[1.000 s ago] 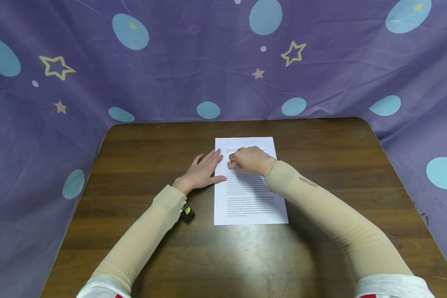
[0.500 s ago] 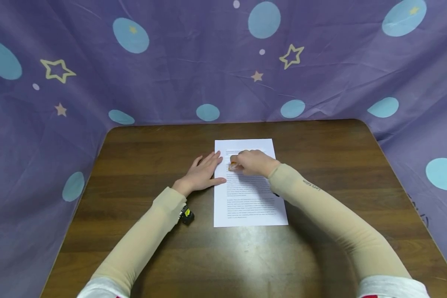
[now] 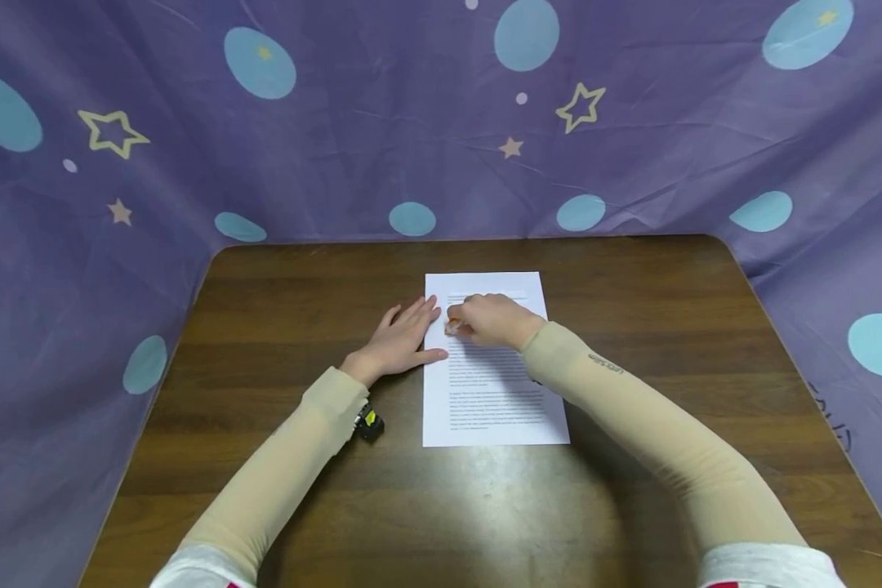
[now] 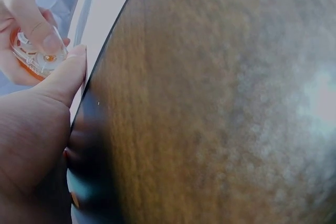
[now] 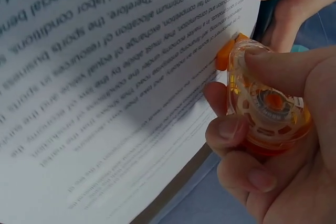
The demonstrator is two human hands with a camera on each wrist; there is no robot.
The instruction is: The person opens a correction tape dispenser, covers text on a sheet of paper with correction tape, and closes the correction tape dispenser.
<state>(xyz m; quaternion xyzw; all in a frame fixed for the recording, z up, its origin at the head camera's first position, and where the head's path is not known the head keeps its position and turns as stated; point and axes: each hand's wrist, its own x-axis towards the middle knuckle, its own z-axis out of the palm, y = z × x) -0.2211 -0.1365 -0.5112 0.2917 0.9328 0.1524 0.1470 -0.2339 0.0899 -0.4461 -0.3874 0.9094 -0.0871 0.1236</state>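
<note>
Light, even pressure should suit the clear-and-orange rounded plastic tape dispenser [image 5: 274,99], pinched in the right hand's [image 3: 494,320] curled fingers near the white printed paper sheet's [image 3: 500,412] left edge, where the left hand's [image 3: 393,343] spread, empty fingers rest.

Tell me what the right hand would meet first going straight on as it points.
Probably the left hand, at the left edge of the paper, though which part comes first is unclear.

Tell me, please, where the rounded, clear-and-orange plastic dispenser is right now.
In the head view, the dispenser is in the person's bare right hand, over the upper left part of the white printed paper sheet.
</note>
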